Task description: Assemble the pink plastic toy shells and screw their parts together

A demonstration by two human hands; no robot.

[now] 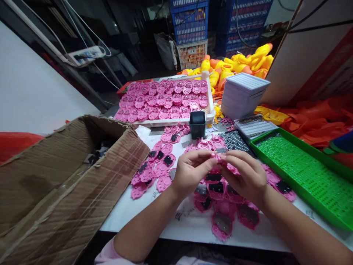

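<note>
Head view looks down on a white worktop crowded on nearly every side. Along the left edge an open brown cardboard box wrapped in clear tape overhangs the table and reaches almost to the left hand, leaving only a narrow strip of bare surface beside the forearm. On the right a bright green perforated plastic tray runs diagonally along the table edge, close to the right hand. Behind the hands stand a small dark green square plastic cup, a black perforated mat, a white crate filled with rows of pink toy pieces and a stack of white gridded trays. The freest room is the white strip at the near edge, between the two forearms. Both hands meet above the middle of the table, fingertips pinched narrowly together on one small pink moulded plastic part, held clear of the surface; it is mostly covered by the fingers, so its shape cannot be told fully. Beneath and around the hands lies a loose scatter of flat pink plastic shells with black inserts, some overlapping, a few lying just at the near table edge.
</note>
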